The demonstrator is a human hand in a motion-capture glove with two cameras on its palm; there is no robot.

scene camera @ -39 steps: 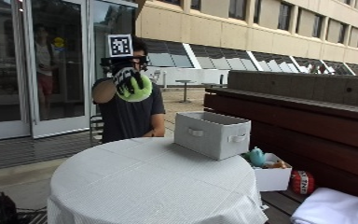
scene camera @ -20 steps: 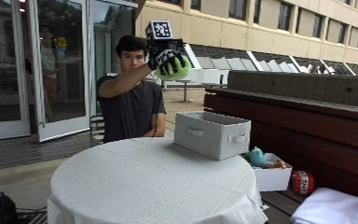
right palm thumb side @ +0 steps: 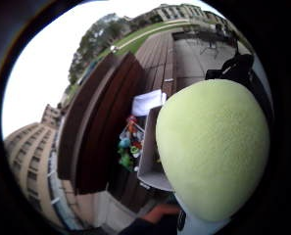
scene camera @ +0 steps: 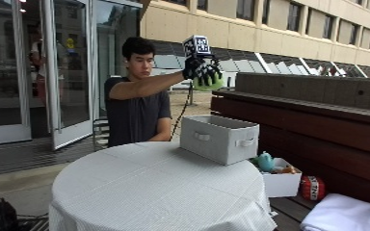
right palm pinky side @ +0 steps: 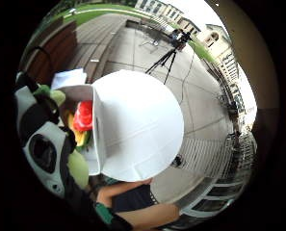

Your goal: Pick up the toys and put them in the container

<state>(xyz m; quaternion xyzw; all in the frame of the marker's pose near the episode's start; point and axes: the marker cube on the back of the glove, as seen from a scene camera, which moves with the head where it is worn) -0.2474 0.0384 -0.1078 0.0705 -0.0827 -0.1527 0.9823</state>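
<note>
A seated person raises the gloved right hand (scene camera: 202,71) above the container (scene camera: 219,137), fingers (scene camera: 210,74) curled round a green ball (scene camera: 208,83); the ball is round, pale yellow-green and fuzzy-surfaced, filling much of the thumb-side palm view (right palm thumb side: 212,147); it hangs in the air over the open top of the container, well clear of it. The container is a light grey fabric box with loop handles on its sides, standing near the far edge of a round table (scene camera: 153,187) draped in a white cloth; seen from the palm, a red toy (right palm pinky side: 84,117) and yellow pieces lie inside it. Beside the table a small white box (scene camera: 281,182) on the wooden bench (scene camera: 313,139) holds a teal toy (scene camera: 266,161); a red item (scene camera: 312,187) beside it carries white lettering too small to read.
</note>
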